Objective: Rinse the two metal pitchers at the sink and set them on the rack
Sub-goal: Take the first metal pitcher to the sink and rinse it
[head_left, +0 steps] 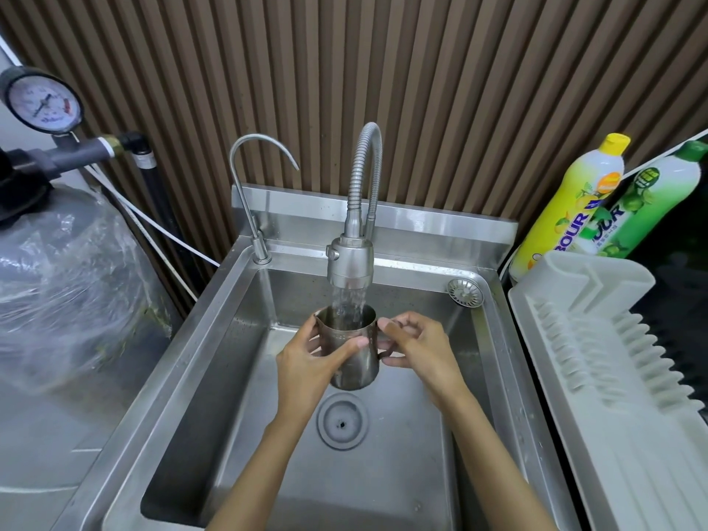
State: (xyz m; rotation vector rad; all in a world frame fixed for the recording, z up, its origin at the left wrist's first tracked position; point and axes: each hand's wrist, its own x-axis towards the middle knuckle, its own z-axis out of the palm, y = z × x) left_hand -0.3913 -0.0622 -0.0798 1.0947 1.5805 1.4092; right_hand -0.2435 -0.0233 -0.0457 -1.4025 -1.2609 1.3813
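A metal pitcher (354, 367) is held upright over the steel sink (214, 339), right under the spray faucet (350, 262). Water runs from the faucet into the pitcher's mouth. My left hand (310, 358) wraps the pitcher's body, thumb across its front. My right hand (415, 344) pinches the handle on the pitcher's right side. The white dish rack (597, 339) stands to the right of the sink with nothing on it. A second pitcher is not in view.
A thin gooseneck tap (249, 193) stands at the sink's back left. The drain cover (342, 420) lies below the pitcher. Two dish soap bottles (574, 201) lean behind the rack. A wrapped tank (65, 285) with a pressure gauge (41, 102) sits at left.
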